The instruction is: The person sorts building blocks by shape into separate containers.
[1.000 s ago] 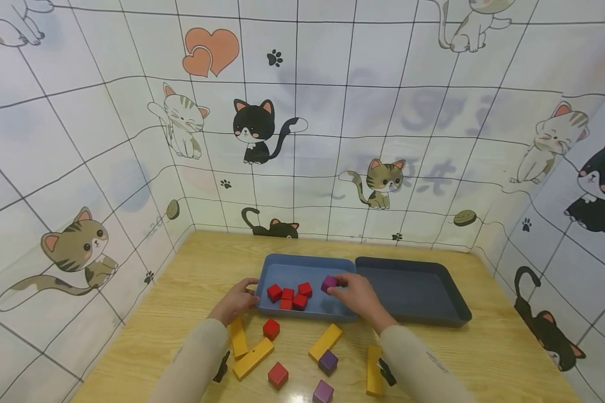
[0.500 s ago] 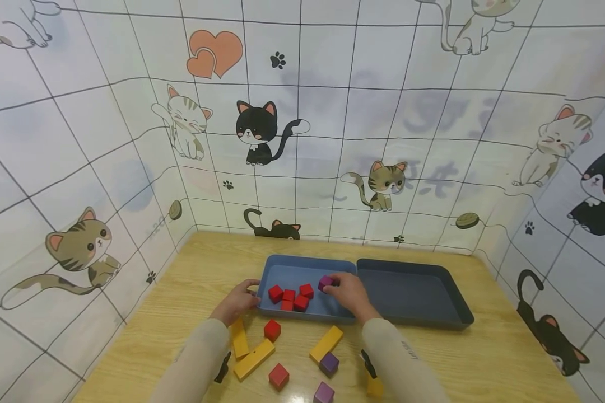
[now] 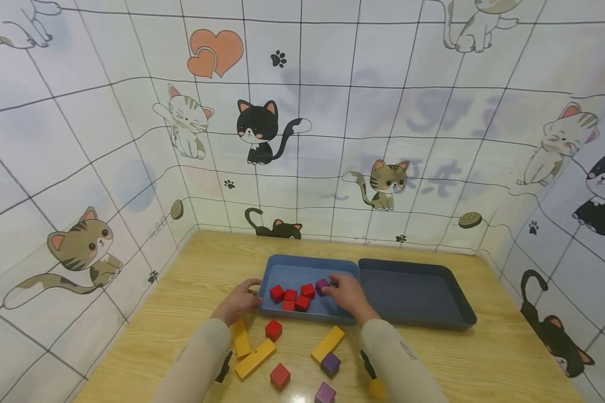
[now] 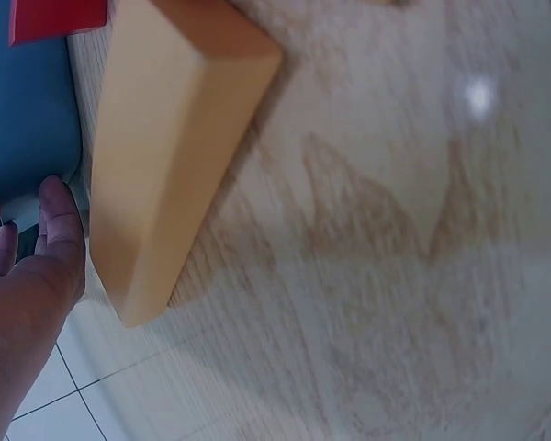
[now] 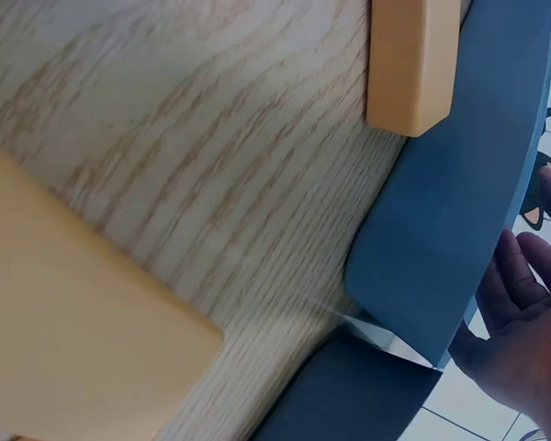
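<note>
Right now, from my end, the relation that counts is a short one: the purple cube (image 3: 322, 287) sits at the left of my right hand (image 3: 350, 294), at its fingertips, inside the blue tray (image 3: 307, 263). As a cube it offers no long axis; the tray's own runs left to right across the tabletop (image 3: 227, 252). The right hand is clearly nearer, pinching the cube between thumb and finger, while the left hand (image 3: 237, 301) touches the tray's left end with fingertips and thumb. I cannot tell whether it clasps the rim or merely rests there. I also can't tell whether the purple cube bears on the tray floor.

As for containers, the blue tray holds five red cubes (image 3: 291, 295) grouped in its near-left part, with the purple cube just to their right. Just beside its right end I see the dark tray (image 3: 413, 294). Nearer the person lie two loose red cubes (image 3: 280, 376), two more purple cubes (image 3: 330, 365) and yellow blocks (image 3: 255, 359), one partly behind the right sleeve (image 3: 400, 358).
</note>
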Available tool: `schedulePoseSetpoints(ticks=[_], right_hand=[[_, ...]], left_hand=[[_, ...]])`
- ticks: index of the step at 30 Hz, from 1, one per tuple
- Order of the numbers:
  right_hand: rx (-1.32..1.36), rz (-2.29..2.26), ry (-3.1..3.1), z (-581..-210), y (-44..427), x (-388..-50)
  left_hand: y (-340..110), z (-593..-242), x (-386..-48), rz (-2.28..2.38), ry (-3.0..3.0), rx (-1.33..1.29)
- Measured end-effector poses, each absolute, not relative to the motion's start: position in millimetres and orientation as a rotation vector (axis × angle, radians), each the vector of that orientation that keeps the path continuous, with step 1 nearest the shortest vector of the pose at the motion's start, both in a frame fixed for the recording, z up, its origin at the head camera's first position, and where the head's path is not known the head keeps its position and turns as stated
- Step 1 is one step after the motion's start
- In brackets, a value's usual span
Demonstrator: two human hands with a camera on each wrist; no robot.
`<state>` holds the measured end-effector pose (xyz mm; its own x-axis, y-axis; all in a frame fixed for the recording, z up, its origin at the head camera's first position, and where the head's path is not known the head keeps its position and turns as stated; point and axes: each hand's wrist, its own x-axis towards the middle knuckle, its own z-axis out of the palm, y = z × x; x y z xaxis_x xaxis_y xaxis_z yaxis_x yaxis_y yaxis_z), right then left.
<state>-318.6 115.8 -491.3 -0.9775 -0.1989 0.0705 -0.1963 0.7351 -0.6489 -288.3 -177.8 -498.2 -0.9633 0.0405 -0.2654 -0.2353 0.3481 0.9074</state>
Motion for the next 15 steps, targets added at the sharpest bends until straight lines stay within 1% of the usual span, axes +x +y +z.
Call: schedulePoseSetpoints(ticks=[15], right_hand=[[-0.369, -1.211, 2.862, -481, 121, -300]], left_hand=[[-176, -498, -288, 1.668, 2.383, -0.151]])
